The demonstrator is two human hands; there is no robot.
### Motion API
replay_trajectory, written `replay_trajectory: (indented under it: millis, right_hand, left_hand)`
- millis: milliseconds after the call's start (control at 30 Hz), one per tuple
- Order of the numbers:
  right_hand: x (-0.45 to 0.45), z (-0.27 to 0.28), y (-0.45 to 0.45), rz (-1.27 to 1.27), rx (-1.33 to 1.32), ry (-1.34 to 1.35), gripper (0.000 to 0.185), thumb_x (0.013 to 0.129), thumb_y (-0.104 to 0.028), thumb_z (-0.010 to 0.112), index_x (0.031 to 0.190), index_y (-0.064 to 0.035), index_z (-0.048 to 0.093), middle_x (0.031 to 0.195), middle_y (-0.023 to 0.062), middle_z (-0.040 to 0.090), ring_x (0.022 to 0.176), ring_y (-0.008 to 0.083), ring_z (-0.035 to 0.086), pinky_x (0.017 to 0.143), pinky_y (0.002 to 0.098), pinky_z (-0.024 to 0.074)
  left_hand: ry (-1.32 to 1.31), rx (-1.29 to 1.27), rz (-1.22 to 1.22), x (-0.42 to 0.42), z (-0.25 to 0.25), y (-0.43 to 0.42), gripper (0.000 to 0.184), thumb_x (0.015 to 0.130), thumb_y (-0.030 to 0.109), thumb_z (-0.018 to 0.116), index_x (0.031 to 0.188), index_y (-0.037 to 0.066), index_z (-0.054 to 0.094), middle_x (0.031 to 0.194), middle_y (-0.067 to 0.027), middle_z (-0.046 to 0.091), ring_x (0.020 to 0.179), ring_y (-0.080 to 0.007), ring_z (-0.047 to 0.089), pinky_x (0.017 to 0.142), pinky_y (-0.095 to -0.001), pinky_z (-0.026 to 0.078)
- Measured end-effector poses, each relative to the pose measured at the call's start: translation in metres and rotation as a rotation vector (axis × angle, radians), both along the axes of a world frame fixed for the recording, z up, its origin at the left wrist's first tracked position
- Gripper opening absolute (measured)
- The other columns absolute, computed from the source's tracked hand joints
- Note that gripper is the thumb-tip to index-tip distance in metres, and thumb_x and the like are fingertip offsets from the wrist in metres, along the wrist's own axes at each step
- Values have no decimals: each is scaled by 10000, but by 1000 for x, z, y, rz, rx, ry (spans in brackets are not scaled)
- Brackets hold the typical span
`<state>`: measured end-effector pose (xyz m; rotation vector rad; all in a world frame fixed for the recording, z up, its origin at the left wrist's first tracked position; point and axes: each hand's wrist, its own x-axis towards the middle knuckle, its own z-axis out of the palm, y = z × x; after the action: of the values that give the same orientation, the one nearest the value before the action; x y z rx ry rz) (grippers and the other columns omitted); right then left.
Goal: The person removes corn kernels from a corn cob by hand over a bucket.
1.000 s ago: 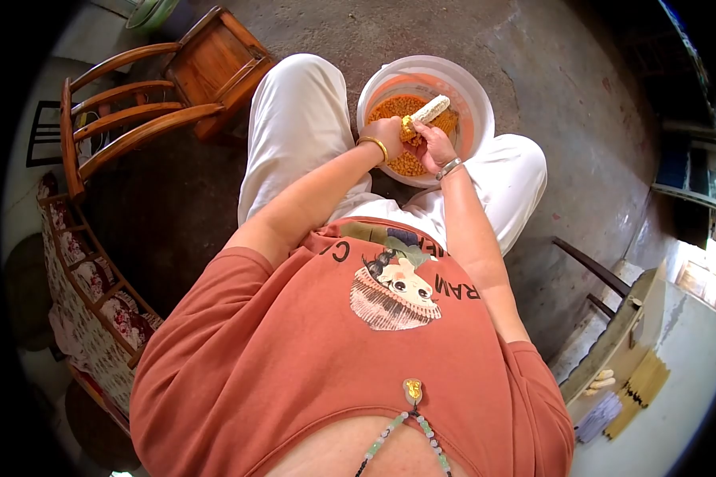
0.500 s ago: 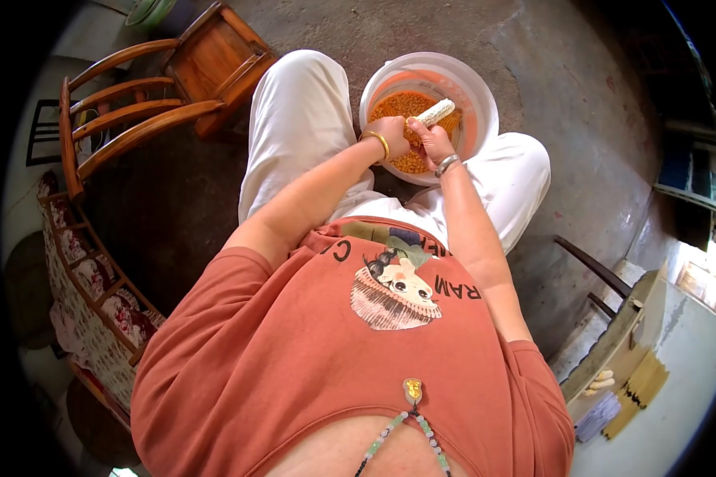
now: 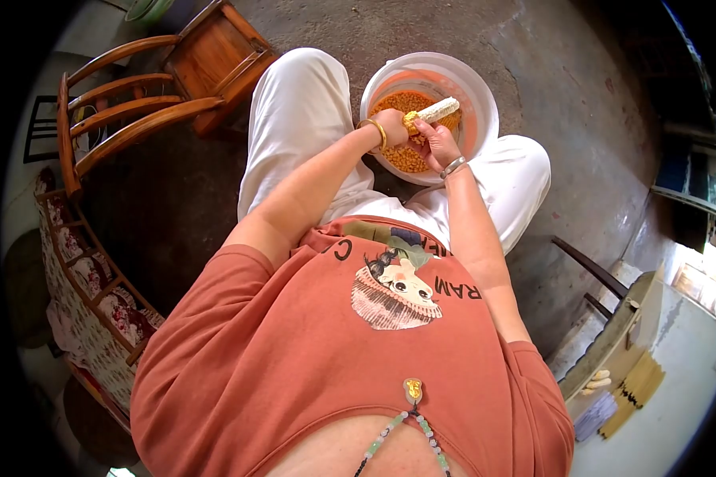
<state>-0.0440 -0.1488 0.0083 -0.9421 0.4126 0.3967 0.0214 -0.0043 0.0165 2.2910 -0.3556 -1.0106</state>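
Note:
A corn cob [image 3: 440,110] is held over a white bucket [image 3: 485,111] between the knees. Its upper right part is bare and white, and yellow kernels remain at its lower left end. My left hand [image 3: 391,127], with a gold bangle at the wrist, is closed round the kernel-covered end. My right hand [image 3: 437,146], wearing a silver-coloured band, is closed on the cob from the right, its thumb side against the kernels. Loose orange-yellow kernels [image 3: 406,161] lie in the bucket beneath both hands.
A wooden chair [image 3: 215,56] stands at the upper left. Below it is a wooden-framed seat with patterned cloth [image 3: 95,318]. A table edge [image 3: 612,326] is at the lower right, with pale cobs [image 3: 597,382] near it. A green tub [image 3: 147,9] shows at the top left.
Both hands have shifted slightly on the cob. Yellow kernels between them, mostly covered half a second ago, show again. The bare end points a little further right.

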Motion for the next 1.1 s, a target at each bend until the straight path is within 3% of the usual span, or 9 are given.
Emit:
replay_trajectory:
  millis: [167,233,333,367,567,667,867,1100]
  right_hand:
    - [0,-1,-1,-33,69,42,272,863,-199,608,1084,-57,536,1009,44,579,907,142,567,721,322,539]
    - [1,-3,0,-72,114,80,286,845,-206,636,1075,-60,549,998,42,587,892,137,569,710,319,529]
    - [0,-6,9,-68,-108,81,293,824,-215,669,1046,-52,567,978,44,601,885,128,575,682,293,519]
    - [0,-8,10,-36,-141,69,258,815,-231,679,997,-71,589,925,5,619,836,113,581,671,273,519]
    - [0,-4,2,-15,-97,102,218,843,-199,645,1000,-57,591,914,14,620,836,120,588,659,271,530]
    - [1,-12,-6,-18,-17,80,346,834,-191,654,1089,4,527,1034,81,585,932,181,579,747,316,553]
    - [-7,-2,-14,13,117,32,331,860,-182,617,1112,5,512,1058,87,577,961,184,573,786,321,549]
    - [-5,-3,-23,34,112,74,356,850,-216,631,1127,-33,501,1080,56,558,985,154,564,836,309,532]
  left_hand:
    - [-66,18,12,-3,5,-1,309,581,144,683,855,7,640,809,-175,652,789,-294,636,687,-359,497]
    - [-85,74,-7,-6,8,-3,308,638,180,657,909,34,652,892,-162,656,859,-290,632,752,-363,492]
    - [-123,60,30,-16,15,-4,304,667,221,661,914,44,654,910,-170,655,875,-299,629,760,-367,493]
    - [-138,39,53,-18,17,-5,303,667,233,669,902,42,652,899,-178,653,866,-304,629,747,-368,494]
    - [-121,150,-18,-11,8,-8,309,715,253,626,945,47,650,972,-160,647,909,-294,625,787,-378,490]
    - [-186,145,-63,-7,3,-8,293,656,209,682,890,38,637,850,-177,653,840,-314,631,721,-368,497]
    - [19,109,-106,4,-9,-9,307,563,102,687,848,7,620,751,-131,631,654,-252,586,615,-340,470]
    - [201,21,-11,6,9,-11,224,566,51,673,774,9,599,619,-74,554,512,-169,504,452,-302,401]
